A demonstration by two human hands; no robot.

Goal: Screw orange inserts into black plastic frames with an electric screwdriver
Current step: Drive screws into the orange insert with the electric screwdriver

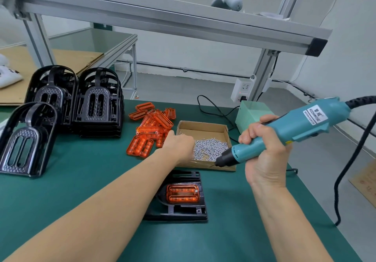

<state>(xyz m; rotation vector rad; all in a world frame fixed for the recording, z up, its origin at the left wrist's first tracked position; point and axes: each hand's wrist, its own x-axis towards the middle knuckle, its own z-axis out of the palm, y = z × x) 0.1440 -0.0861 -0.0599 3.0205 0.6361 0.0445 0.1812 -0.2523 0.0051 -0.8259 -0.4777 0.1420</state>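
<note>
our left hand (179,144) reaches into the screw box (204,127), grip hidden; our right hand (264,152) clamps the electric screwdriver (295,127). the orange insert (182,193) sits loose in the black frame (181,211) and could shift under us.

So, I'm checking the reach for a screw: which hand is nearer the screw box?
Left. The left hand is at the screw box's near-left rim; the right hand is just past its right side.

Right hand (264,152) gripping a teal electric screwdriver (289,131) above the green table (81,180), left hand (179,145) reaching into a cardboard box (203,127) of screws (210,150), black frame (183,209) with orange insert (182,193) nearest, loose orange inserts (152,127) and stacked black frames (81,99) far left.
</note>
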